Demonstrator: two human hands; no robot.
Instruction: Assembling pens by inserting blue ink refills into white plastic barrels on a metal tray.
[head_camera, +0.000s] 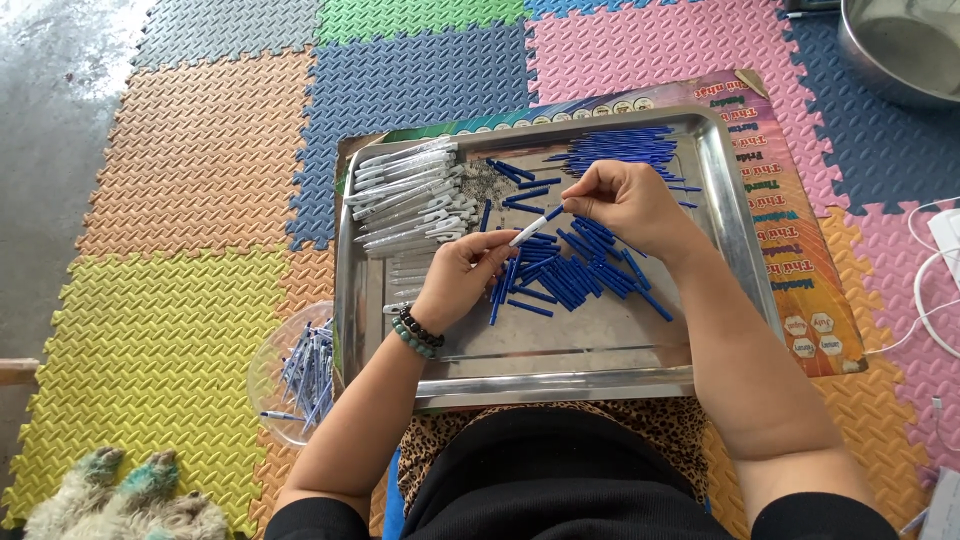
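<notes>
A steel tray (590, 365) rests on my lap. My left hand (460, 280) grips the white barrel of a pen (527, 231) over the tray's middle. My right hand (625, 200) pinches the blue piece (553, 212) at that pen's far tip. Under my hands lies a pile of short blue pen parts (575, 275). White pen barrels (410, 195) are stacked at the tray's far left. A bundle of thin blue refills (620, 148) lies at the far edge. A beaded bracelet (415, 335) circles my left wrist.
A clear bowl (270, 375) with assembled pens (308, 365) sits left of the tray on coloured foam mats (190, 160). A printed sheet (805, 250) lies under the tray. A metal basin (900, 45) stands far right, white cables (935, 280) at right, a furry animal's paws (125, 490) near left.
</notes>
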